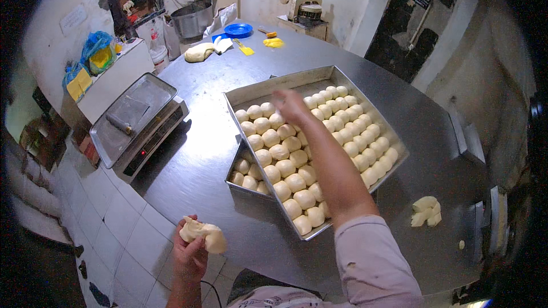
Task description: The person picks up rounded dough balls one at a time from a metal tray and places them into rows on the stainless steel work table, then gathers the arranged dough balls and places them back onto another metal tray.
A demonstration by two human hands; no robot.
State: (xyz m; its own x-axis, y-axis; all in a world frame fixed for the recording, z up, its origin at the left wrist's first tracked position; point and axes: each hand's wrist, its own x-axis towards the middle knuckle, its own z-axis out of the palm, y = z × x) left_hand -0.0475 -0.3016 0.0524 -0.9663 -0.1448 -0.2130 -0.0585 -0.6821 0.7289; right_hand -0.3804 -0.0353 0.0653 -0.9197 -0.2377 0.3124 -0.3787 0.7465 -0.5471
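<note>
My left hand (189, 254) grips a lump of pale dough (206, 235) near the table's front edge. The dough's torn, uneven end sticks up past the thumb. My right arm reaches across a large metal baking tray (278, 84) filled with rows of round dough balls (295, 182). Over the far end of the rows is my right hand (290, 106), smeared by motion, so its fingers and anything in them are unclear. The tray's far strip is bare metal. Under it, turned at an angle, a second tray (249, 189) also holds dough balls.
To the left stands a scale with a metal pan (134, 117) and a scraper (120, 125) on it. A larger dough mass (200, 52), a blue plate (238, 29) and a yellow scraper (244, 48) lie at the back. Cut dough pieces (426, 211) rest at right.
</note>
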